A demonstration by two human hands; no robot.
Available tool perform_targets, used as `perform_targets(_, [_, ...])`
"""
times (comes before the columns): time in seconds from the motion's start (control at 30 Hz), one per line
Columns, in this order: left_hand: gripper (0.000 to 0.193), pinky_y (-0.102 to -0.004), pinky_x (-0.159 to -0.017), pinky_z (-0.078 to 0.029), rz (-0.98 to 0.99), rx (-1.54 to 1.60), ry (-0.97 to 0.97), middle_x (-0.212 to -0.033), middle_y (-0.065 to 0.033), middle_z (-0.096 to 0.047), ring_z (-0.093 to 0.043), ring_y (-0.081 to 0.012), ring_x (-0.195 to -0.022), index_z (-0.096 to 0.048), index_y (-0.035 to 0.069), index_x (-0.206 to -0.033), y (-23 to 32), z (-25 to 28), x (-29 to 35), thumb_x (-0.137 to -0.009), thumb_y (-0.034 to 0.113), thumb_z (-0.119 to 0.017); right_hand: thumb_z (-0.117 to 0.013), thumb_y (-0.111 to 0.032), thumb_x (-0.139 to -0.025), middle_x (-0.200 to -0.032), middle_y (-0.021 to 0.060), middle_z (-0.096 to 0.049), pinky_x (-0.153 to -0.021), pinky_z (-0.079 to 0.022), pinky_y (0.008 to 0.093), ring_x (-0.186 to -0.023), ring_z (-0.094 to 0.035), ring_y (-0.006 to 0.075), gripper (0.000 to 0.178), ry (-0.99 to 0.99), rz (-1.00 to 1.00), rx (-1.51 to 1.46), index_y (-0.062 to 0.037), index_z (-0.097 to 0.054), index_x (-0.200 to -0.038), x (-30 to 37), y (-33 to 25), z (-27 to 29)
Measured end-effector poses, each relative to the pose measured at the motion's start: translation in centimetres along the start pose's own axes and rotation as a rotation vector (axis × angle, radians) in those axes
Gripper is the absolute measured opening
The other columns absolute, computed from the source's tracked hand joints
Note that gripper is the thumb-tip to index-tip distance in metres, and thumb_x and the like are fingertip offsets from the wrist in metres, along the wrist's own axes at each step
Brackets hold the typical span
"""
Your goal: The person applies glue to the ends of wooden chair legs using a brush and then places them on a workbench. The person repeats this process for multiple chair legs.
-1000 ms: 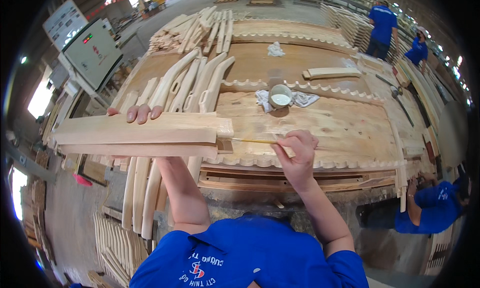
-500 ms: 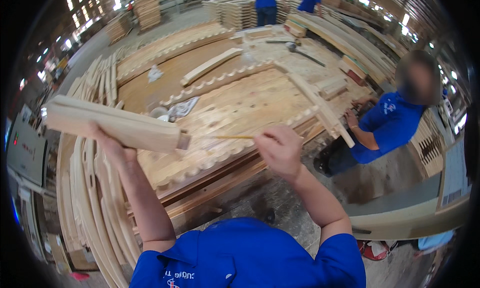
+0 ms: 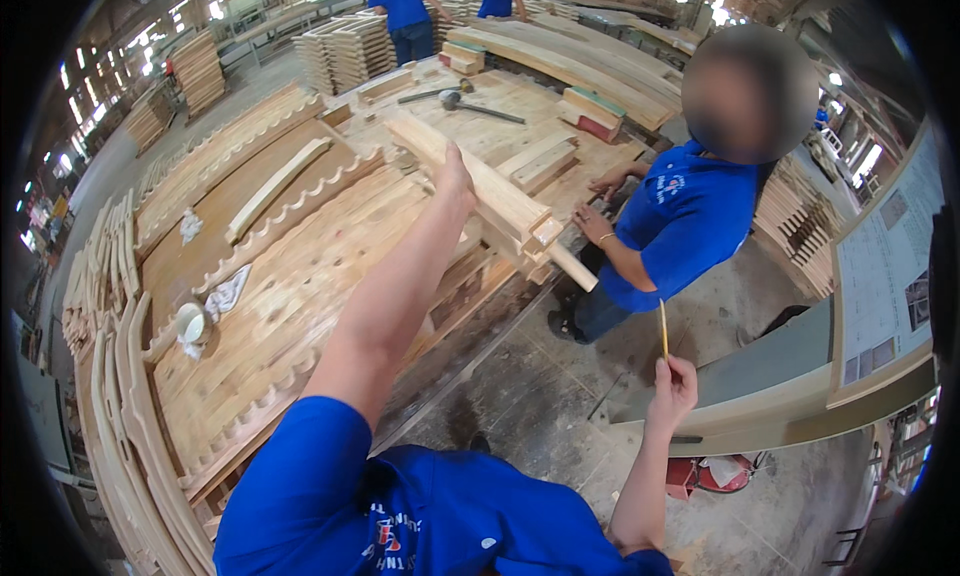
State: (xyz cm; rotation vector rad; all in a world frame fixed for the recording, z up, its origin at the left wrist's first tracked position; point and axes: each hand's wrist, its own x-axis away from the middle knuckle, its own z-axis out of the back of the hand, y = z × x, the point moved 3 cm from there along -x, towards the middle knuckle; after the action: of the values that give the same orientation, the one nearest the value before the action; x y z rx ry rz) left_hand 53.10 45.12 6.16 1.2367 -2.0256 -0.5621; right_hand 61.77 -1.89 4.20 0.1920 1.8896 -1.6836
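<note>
My left hand (image 3: 453, 181) is stretched forward over the workbench, closed around a thick pale wooden post (image 3: 505, 198). A stepped, cut end of the post points toward the co-worker on the right. Part of the post and some of my fingers are hidden behind my hand. Lower right, my right hand (image 3: 677, 391) is raised away from the bench, pinching a thin yellow stick (image 3: 665, 328) that stands nearly upright. Whether it is a pencil or a slim brush I cannot make out. Beneath the post lie wooden rails of a frame, partly covered by it.
A co-worker (image 3: 680, 221) in blue stands at the bench's right side, both hands on it. Scalloped rails (image 3: 290, 211), a white pot (image 3: 192, 323), a white rag (image 3: 228, 289) and a hammer (image 3: 452, 100) lie on the bench. Curved slats (image 3: 125, 406) line the left edge; a board (image 3: 890, 266) stands right.
The view has turned right. My left hand has carried the post rightward, over the frame near the co-worker. My right hand has drawn the stick away from the post, down and right.
</note>
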Motion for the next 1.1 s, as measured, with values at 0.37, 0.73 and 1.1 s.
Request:
perform_targets(0.37, [0.067,-0.0386,-0.094,-0.041,-0.051,-0.396,0.453,-0.127,-0.0186,-0.049,-0.051,-0.0309,-0.111,-0.042,-0.003,-0.128,-10.3,0.9,-6.8,-0.084,0.044,-0.058,-0.061,-0.003,-0.084,-0.074,-0.0017,-0.051,-0.051,-0.032,0.0175,-0.061,-0.042,0.0034,0.009,0.312,-0.299,0.041,-0.0028,-0.055,-0.091,1.4,4.1,10.9])
perform_targets(0.73, [0.063,-0.0452,-0.104,-0.028,-0.5,-1.083,0.224,-0.137,-0.0207,-0.033,-0.036,-0.0359,-0.124,-0.026,0.01,-0.139,-2.2,-2.0,-1.5,-0.084,0.026,-0.051,-0.054,-0.014,-0.092,-0.071,-0.0007,-0.05,-0.044,-0.029,0.0165,-0.054,-0.04,0.0031,0.007,-0.007,-0.436,-0.058,-0.0072,-0.055,-0.093,-2.7,7.1,4.0])
perform_targets(1.1, [0.04,-0.042,-0.102,-0.031,-1.001,-1.727,0.565,-0.126,-0.0199,-0.047,-0.042,-0.0343,-0.119,-0.057,0.005,-0.114,32.2,31.8,27.2,-0.082,0.029,-0.061,-0.05,-0.013,-0.094,-0.069,-0.0013,-0.048,-0.044,-0.029,0.0145,-0.052,-0.037,0.0011,0.014,-0.613,-0.388,-0.378,-0.0015,-0.056,-0.1,-3.4,2.4,-18.7])
